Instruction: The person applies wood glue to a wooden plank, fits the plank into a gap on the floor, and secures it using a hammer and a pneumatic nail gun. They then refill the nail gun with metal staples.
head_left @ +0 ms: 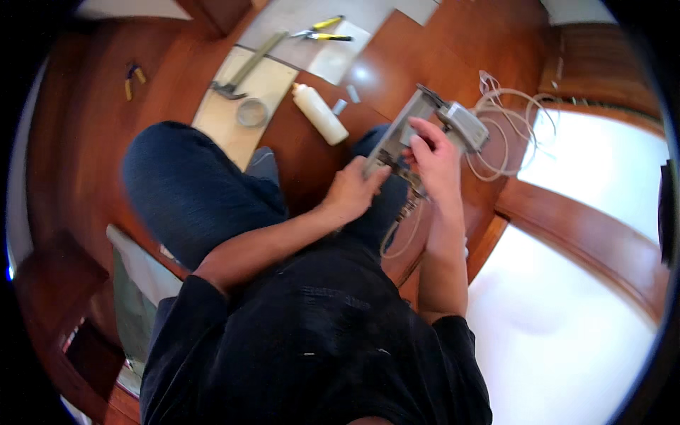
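A grey pneumatic nail gun point(464, 126) lies tilted above my right knee, its long metal magazine point(407, 120) facing me. My left hand point(352, 191) is closed round the near end of the magazine. Over the middle of the magazine is my right hand point(435, 161), thumb and fingers bent together at a small pale grey piece I cannot make out. An air hose point(405, 246) hangs from the metal fitting point(409, 205) below the gun.
A glue bottle point(320, 115) lies between my knees. Beyond it are a hammer point(249, 67), a tape roll point(251, 112) on a pale board point(225, 117), and yellow-handled pliers point(327, 30). More pliers point(133, 79) lie far left. Coiled hose point(513, 134) rests right.
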{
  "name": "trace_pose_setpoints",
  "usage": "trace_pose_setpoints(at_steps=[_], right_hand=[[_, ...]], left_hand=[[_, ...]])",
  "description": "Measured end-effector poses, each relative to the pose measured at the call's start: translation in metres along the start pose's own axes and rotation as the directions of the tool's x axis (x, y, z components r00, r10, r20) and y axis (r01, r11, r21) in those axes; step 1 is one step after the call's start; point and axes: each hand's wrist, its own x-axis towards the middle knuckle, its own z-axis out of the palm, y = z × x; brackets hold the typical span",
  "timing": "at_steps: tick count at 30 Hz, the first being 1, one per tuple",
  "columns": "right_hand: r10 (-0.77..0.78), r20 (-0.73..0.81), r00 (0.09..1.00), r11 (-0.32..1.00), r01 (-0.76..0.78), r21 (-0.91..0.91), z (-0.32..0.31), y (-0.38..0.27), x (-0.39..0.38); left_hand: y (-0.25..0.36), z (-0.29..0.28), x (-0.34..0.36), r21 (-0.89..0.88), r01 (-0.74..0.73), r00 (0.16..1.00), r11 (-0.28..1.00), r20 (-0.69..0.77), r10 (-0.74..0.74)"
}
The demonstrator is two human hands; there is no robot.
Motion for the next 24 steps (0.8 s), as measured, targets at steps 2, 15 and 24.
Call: trace_pose_setpoints(at_steps=[2,15,24], right_hand=[[-0.023,0.05,0.998,0.996,0.027,-0.083,-0.002,0.005,0.001],[-0.296,-0.239,0.925,0.922,0.211,-0.325,0.021,-0.002,0.021],[-0.338,-0.213,0.917,0.816,0.173,-0.551,0.046,-0.043,0.009]], left_hand=[[0.006,-0.004,-0.004,-0.015,0.042,0.999,0.999,-0.013,-0.042],[0.01,0.007,-0.005,-0.081,0.015,0.995,0.997,-0.095,-0.022],[0.016,0.012,0.0,-0.126,-0.078,0.988,0.989,-0.141,0.06]])
